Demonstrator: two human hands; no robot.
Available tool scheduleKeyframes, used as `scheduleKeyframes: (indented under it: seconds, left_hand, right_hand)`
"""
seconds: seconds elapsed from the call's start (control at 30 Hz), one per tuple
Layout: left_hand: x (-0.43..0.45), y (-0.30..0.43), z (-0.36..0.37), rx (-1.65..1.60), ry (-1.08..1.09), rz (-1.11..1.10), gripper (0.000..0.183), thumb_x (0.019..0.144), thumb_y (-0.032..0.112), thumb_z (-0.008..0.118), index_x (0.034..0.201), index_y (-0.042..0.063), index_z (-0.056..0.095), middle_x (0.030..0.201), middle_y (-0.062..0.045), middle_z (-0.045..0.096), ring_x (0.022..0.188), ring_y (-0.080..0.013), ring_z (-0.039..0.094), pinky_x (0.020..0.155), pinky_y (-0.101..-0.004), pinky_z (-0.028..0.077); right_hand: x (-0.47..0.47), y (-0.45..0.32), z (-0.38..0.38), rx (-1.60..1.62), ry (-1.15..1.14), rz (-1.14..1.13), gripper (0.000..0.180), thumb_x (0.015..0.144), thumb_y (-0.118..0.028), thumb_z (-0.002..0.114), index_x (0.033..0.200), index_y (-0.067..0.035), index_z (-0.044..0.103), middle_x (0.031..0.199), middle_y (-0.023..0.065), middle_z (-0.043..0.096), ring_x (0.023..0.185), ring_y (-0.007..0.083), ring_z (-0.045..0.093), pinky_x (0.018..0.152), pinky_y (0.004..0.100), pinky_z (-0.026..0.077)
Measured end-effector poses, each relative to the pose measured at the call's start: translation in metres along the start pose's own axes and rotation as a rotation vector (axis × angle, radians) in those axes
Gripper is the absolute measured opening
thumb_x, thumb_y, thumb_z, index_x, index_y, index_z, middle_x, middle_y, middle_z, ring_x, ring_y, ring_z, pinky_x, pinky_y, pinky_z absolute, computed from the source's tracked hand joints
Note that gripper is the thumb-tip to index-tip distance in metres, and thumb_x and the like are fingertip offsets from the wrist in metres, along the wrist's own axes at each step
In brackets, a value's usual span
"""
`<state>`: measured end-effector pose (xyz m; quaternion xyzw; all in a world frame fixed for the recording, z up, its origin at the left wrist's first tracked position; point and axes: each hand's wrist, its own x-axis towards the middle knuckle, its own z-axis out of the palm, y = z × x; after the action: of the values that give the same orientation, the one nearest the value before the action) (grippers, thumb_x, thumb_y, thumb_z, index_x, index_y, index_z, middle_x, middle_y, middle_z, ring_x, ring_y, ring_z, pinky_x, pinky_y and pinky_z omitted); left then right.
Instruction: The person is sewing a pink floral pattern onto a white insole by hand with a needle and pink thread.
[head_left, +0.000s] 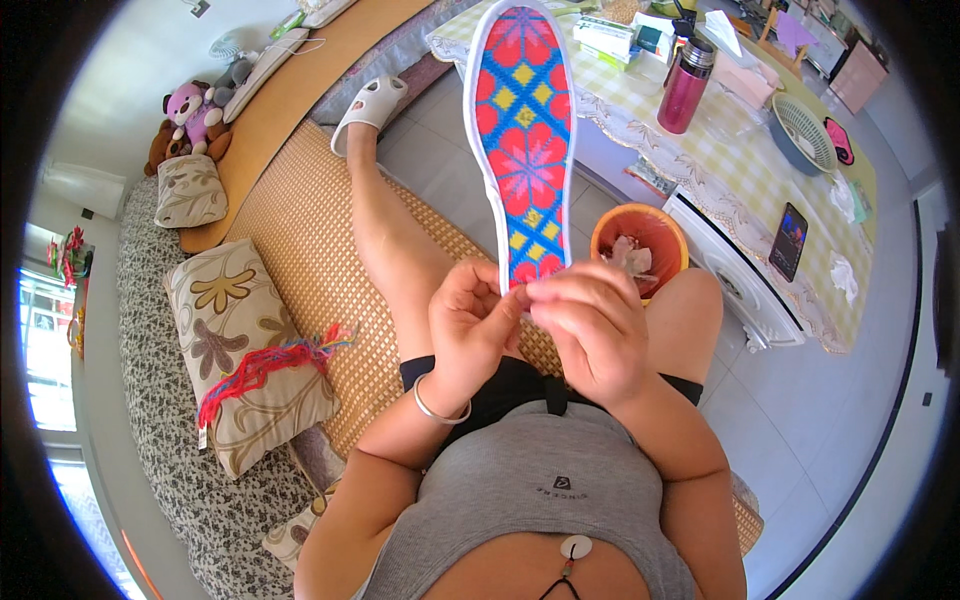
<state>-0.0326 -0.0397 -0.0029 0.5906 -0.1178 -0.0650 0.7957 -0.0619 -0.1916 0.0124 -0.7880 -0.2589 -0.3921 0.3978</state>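
An embroidered shoe insole (529, 161) with red flowers, blue lattice, yellow diamonds and a white border stands up before me, its heel end toward my body. My left hand (476, 319) pinches the heel end between thumb and fingers. Against the same end is my right hand (592, 322), slightly blurred, its thumb and forefinger meeting close to the left thumb. Whether a needle or thread lies between those right fingertips is too small to tell. The fingers of both hands hide the heel's lowest edge.
To the left, a bundle of red and blue yarn (262, 367) lies on a patterned cushion (225, 300). An orange bin (600, 225) stands by my knee. On the checked tablecloth (720, 180) are a purple flask (685, 90), a plastic basket (780, 124) and a phone (788, 241).
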Motion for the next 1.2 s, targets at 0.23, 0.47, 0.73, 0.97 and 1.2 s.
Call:
scheduleKeyframes:
  seconds: [0.23, 0.47, 0.73, 0.97, 1.2]
  left_hand:
    - [0.018, -0.007, -0.033, -0.001, 0.223, 0.043, 0.010, 0.086, -0.005, 0.058, 0.089, 0.001, 0.051, 0.077, -0.008, 0.062, 0.045, -0.0057, 0.046, 0.035, -0.0180, 0.035]
    - [0.003, 0.009, -0.009, -0.133, 0.049, -0.035, 0.010, 0.089, -0.003, 0.056, 0.091, 0.000, 0.048, 0.081, -0.009, 0.060, 0.051, -0.0058, 0.048, 0.038, -0.0173, 0.037]
    - [-0.004, 0.011, -0.003, -0.139, 0.007, -0.028, 0.011, 0.088, -0.005, 0.057, 0.092, 0.000, 0.047, 0.081, -0.010, 0.061, 0.047, -0.0051, 0.046, 0.037, -0.0171, 0.036]
    - [-0.006, 0.013, -0.004, -0.144, -0.002, -0.027, 0.012, 0.088, -0.004, 0.057, 0.093, 0.000, 0.047, 0.082, -0.010, 0.061, 0.047, -0.0053, 0.046, 0.037, -0.0173, 0.036]
    - [-0.007, 0.013, -0.005, -0.117, -0.001, -0.022, 0.012, 0.088, -0.004, 0.057, 0.093, 0.000, 0.047, 0.082, -0.010, 0.061, 0.048, -0.0051, 0.047, 0.038, -0.0174, 0.037]
  right_hand:
    - [0.007, -0.016, -0.068, 1.058, 0.559, 0.479, 0.011, 0.097, -0.013, 0.044, 0.095, -0.001, 0.046, 0.065, 0.0074, 0.051, 0.050, 0.0126, 0.048, 0.048, 0.0300, 0.048]
    - [0.014, -0.011, -0.044, 0.053, 0.334, 0.537, 0.010, 0.086, -0.003, 0.060, 0.095, -0.001, 0.062, 0.085, 0.0079, 0.061, 0.063, 0.0097, 0.052, 0.055, 0.0238, 0.040]
    - [0.003, -0.007, -0.001, -0.209, -0.058, 0.128, 0.021, 0.068, -0.002, 0.066, 0.087, -0.004, 0.059, 0.070, 0.0057, 0.053, 0.060, 0.0233, 0.053, 0.051, 0.0344, 0.042]
    - [0.003, -0.004, 0.002, -0.212, -0.002, 0.162, 0.018, 0.069, -0.001, 0.066, 0.084, -0.005, 0.058, 0.066, 0.0051, 0.050, 0.059, 0.0224, 0.052, 0.049, 0.0340, 0.041]
    - [0.004, -0.005, 0.006, -0.207, -0.013, 0.173, 0.017, 0.069, -0.001, 0.066, 0.082, -0.006, 0.056, 0.064, 0.0055, 0.048, 0.057, 0.0223, 0.051, 0.048, 0.0342, 0.040]
